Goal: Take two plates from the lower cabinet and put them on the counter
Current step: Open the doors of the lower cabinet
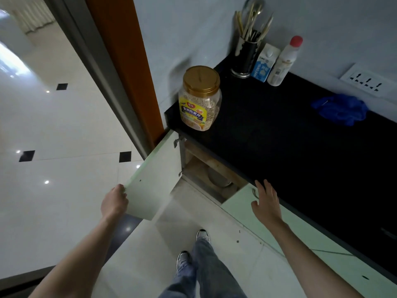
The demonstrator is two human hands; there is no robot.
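The lower cabinet's pale green left door [154, 179] stands swung open, and my left hand [115, 202] grips its outer edge. Inside the dim cabinet [199, 168] a pale round dish-like shape [218, 179] shows under the counter lip; whether it is a plate is unclear. My right hand [266, 203] hovers with fingers spread in front of the shut right door [242, 205], near its handle and the edge of the black counter [290, 136]. It holds nothing.
On the counter stand an oat jar with a gold lid [200, 98], a utensil holder [247, 57], a small carton [265, 63], a white bottle with a red cap [284, 61] and blue gloves [341, 108]. A doorframe [129, 67] rises to the left. My feet [193, 248] are on the tiled floor.
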